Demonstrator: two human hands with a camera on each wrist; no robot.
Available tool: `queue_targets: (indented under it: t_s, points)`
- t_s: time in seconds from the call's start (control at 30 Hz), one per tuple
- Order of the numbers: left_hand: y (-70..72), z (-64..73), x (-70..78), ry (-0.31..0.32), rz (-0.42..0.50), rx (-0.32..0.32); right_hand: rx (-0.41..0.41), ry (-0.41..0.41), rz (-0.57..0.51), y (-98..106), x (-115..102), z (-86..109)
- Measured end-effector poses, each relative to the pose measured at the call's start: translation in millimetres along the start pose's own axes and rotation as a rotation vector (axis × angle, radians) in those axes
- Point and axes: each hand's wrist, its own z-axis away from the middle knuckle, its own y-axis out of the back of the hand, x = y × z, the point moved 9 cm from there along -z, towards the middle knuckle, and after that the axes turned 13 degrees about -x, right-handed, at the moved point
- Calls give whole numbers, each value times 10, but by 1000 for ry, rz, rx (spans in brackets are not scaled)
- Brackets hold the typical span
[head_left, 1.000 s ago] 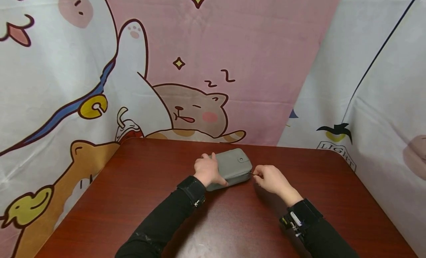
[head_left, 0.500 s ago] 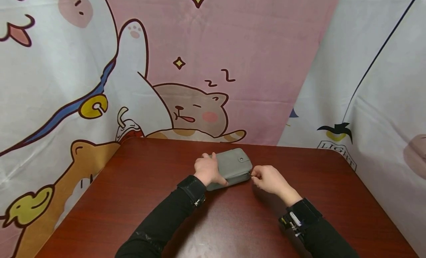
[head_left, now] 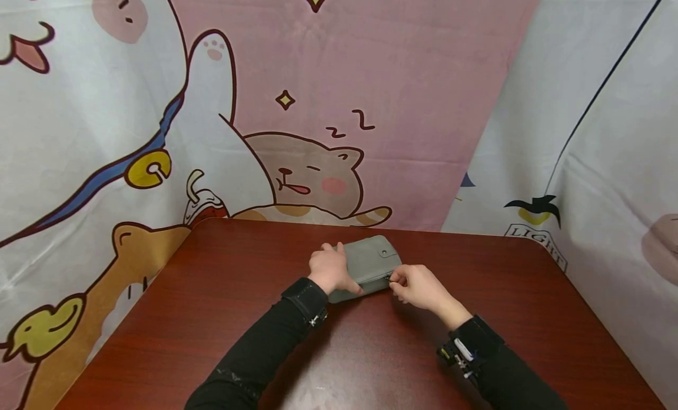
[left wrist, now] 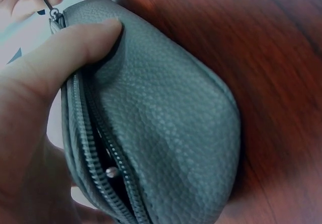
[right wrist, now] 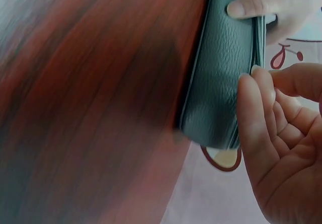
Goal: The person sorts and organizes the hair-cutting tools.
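A grey pebbled-leather zip pouch (head_left: 372,258) with a snap tab lies on the table. My left hand (head_left: 332,270) grips its left end, thumb (left wrist: 95,39) pressed on the front side below the zip. At the front right corner my right hand (head_left: 421,285) pinches the zipper pull (left wrist: 48,1) between thumb and fingertips. In the left wrist view the zipper teeth (left wrist: 90,148) are parted near the left end, and a small shiny bead-like piece (left wrist: 111,172) shows in the gap. The right wrist view has the right fingertips over the zip, hiding the pull.
The pouch lies toward the far side of a reddish-brown wooden table (head_left: 254,269). Behind it hangs a cartoon-printed cloth (head_left: 424,104), coming down at the table's back edge. Dark bands with small devices (head_left: 459,354) sit on both wrists.
My right hand has moved left with the zipper pull, from just off the pouch's right end to its front right corner. The left hand and the pouch stay in place.
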Motion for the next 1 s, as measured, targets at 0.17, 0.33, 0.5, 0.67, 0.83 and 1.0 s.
queue_targets:
  t_s: [0.17,0.33,0.5,0.67,0.83,1.0]
  points:
    - [9,3,10,-17,34,12,-29,22,-25,-75,-87,-57]
    - [16,18,6,-18,35,8,-28,18,-39,-122,-125,-83]
    - [12,20,-7,-14,30,0,-39,34,-34,-178,-172,-118]
    - [9,11,-5,-12,22,-5,-42,67,-34,-207,-223,-138]
    - [27,18,-8,-13,28,4,-44,85,-41,-236,-266,-159]
    - [25,16,-22,-19,42,4,-54,113,-43,-269,-292,-189]
